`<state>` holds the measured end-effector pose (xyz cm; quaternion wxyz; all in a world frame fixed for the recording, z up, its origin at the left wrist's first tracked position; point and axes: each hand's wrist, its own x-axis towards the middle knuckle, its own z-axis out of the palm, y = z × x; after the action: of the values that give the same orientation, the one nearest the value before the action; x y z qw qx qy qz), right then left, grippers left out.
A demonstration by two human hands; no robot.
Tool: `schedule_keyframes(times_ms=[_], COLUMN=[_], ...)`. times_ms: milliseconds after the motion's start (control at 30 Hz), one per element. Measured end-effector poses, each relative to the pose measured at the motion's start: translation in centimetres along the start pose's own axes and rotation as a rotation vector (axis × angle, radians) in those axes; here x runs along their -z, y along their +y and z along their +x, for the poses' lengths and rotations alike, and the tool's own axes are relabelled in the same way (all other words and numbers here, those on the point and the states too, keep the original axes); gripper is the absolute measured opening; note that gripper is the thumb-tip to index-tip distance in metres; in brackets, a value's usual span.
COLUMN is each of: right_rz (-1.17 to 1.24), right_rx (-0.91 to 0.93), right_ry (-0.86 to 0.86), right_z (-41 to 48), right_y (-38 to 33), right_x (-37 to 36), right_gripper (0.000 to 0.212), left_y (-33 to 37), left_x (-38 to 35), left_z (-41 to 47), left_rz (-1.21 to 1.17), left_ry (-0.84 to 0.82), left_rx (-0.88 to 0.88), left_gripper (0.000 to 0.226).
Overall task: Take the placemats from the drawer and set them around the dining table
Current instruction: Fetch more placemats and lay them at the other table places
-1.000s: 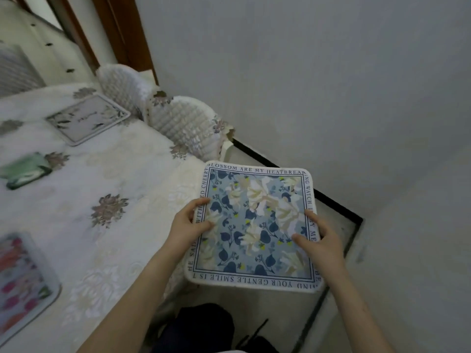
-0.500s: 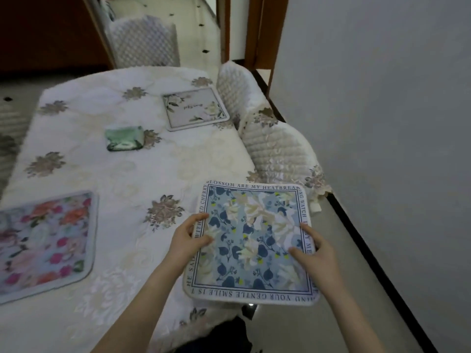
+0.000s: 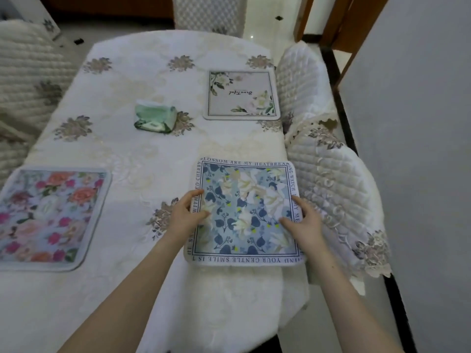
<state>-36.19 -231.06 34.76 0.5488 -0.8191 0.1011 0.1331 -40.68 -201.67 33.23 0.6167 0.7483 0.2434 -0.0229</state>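
Since a second ago the blue placemat (image 3: 246,212) has come in from past the corner of the counter (image 3: 132,154) and is now over its right side, just beside a quilted chair (image 3: 336,200). The left hand (image 3: 186,216) pinches its left edge and the right hand (image 3: 305,224) its right edge, thumbs on top. A pink placemat (image 3: 48,217) and a grey placemat (image 3: 243,95) lie elsewhere on the counter.

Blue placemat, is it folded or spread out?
Spread flat: the blue placemat shows all four corners; left hand and right hand hold its sides.

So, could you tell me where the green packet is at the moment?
Head view: the green packet lies mid-table, left of the cream placemat and beyond the blue placemat.
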Motion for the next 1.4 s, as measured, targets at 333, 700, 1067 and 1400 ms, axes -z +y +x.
schedule_keyframes(times_ms=[333,700,1067,1400], right_rz=[0.017,-0.729,-0.733,-0.888], right_rx=[-0.040,0.378,0.492,0.571], right_ry=[-0.058,0.000,-0.040,-0.075], right_z=[3.9,3.9,7.9,14.0], right_y=[3.5,5.4,1.6,0.9], right_x=[-1.2,-3.0,-8.3,-14.8], right_gripper=[0.072,0.075,0.056,0.055], left_y=[-2.9,-4.6,-2.8,-2.7], left_x=[-1.4,-3.2,-6.0,-8.7], left_z=[1.2,1.9,6.0,13.0], left_rz=[0.113,1.064,1.085,1.099], left_ry=[0.064,-0.033,-0.079,-0.113], left_rx=[0.062,-0.351,-0.521,-0.534], left_gripper=[0.059,0.064,0.058,0.060])
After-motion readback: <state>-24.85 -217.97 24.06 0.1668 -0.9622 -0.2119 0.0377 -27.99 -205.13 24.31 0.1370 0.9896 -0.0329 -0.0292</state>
